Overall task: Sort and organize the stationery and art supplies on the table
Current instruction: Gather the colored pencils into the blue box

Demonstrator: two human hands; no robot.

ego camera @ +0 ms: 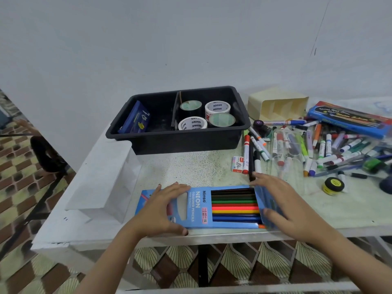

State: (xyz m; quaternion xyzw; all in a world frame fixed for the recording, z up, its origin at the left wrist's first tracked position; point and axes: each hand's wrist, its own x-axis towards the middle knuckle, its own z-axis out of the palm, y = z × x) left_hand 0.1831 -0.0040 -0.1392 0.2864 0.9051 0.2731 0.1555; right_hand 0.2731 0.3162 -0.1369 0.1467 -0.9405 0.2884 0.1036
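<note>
The left hand's [161, 211] fingers [180, 187] curl over the far edge of a blue Ninso Neon coloured pencil box [197, 206] while its thumb hooks the near edge, gripping the closed left half. The right hand [284, 204] spans the opened end flap [262, 195], fingers spread over its far side and thumb pressed on its near side, holding it. Between the hands a row of coloured pencils [233, 205] shows in the open end. The box lies flat along the front edge of the table [180, 168], about midway.

A black two-compartment tub [180, 141] stands toward the back edge. Its left compartment holds a dark blue box [136, 118] leaning on the wall, and its right one holds four tape rolls [217, 108].

A cream organiser [277, 103] lies on its side just right of the tub. In front of it, a heap of markers [322, 147] covers the right side, and a black marker [251, 164] reaches the right fingertips. A small staples box [237, 164] sits beside it. A flat blue pack [350, 120] rests on the heap's far side. A white tray [106, 179] lies along the left edge.
</note>
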